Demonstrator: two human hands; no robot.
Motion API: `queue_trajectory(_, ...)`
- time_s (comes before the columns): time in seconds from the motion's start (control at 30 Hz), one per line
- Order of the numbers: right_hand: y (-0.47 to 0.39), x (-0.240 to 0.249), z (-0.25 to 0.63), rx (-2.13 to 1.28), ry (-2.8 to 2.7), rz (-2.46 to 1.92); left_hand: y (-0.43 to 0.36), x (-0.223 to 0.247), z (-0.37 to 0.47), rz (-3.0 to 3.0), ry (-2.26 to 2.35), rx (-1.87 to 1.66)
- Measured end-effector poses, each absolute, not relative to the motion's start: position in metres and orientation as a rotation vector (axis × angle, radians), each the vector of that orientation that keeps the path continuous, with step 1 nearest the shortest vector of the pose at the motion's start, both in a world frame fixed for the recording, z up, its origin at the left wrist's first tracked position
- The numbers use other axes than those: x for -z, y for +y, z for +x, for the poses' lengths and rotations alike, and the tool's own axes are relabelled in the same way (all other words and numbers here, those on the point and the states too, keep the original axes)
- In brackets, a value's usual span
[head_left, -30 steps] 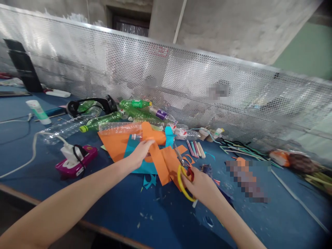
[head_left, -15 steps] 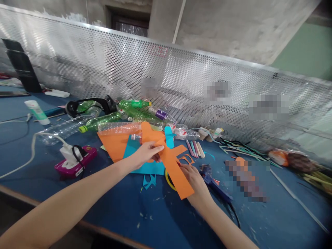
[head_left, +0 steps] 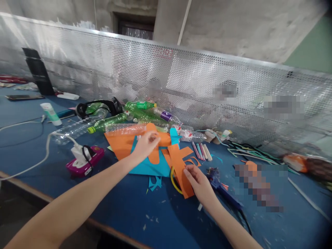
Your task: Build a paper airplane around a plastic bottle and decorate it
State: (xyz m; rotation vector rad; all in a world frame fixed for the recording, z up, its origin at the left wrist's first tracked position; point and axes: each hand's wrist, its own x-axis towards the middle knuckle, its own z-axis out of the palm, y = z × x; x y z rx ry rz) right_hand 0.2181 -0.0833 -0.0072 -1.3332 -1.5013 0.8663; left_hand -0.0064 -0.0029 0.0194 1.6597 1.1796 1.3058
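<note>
My right hand (head_left: 197, 178) pinches the edge of an orange paper strip (head_left: 179, 169), which slants above the table. Beneath the strip's left side shows a yellow ring (head_left: 175, 183). To the left, my left hand (head_left: 146, 143) has its fingers bent over an orange paper piece with rounded ends (head_left: 153, 155); whether anything is between its fingertips is too small to tell. Under these lie a blue paper sheet (head_left: 140, 169) and a larger orange sheet (head_left: 116, 143). A small blue paper cutout (head_left: 174, 136) stands out behind the strip.
Plastic bottles (head_left: 111, 121) lie behind the papers. A magenta power strip (head_left: 83, 164) with a white plug is at left. Coloured sticks (head_left: 202, 151), a blue glue gun (head_left: 225, 195) with its cable and cords (head_left: 254, 155) are at right. A perforated metal screen (head_left: 129, 69) stands behind.
My left hand has come off the orange strip and moved left over the rounded orange piece. My right hand now has the strip, which is turned more upright. The whole view has shifted slightly.
</note>
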Motion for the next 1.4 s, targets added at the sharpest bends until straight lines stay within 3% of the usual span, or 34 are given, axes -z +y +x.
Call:
queue_trajectory(0.2, -0.081, 0.013, 0.222, -0.942, -1.386, -1.332, 0.030, -0.011, -0.045, 1.672, 1.590, -1.384)
queue_trajectory(0.47, -0.076, 0.016, 0.227, -0.896, -1.290, -1.323, 0.043, -0.001, -0.048, 1.743, 1.454, -1.306)
queue_trajectory(0.97, -0.073, 0.010, 0.235, -0.821, -1.125, -1.229, 0.028, -0.109, -0.025, 1.754, 1.055, -1.599)
queue_trajectory(1.4, -0.069, -0.004, 0.241, -0.636, -1.095, -1.168, 0.006, -0.120, 0.013, 2.026, 0.557, -1.080)
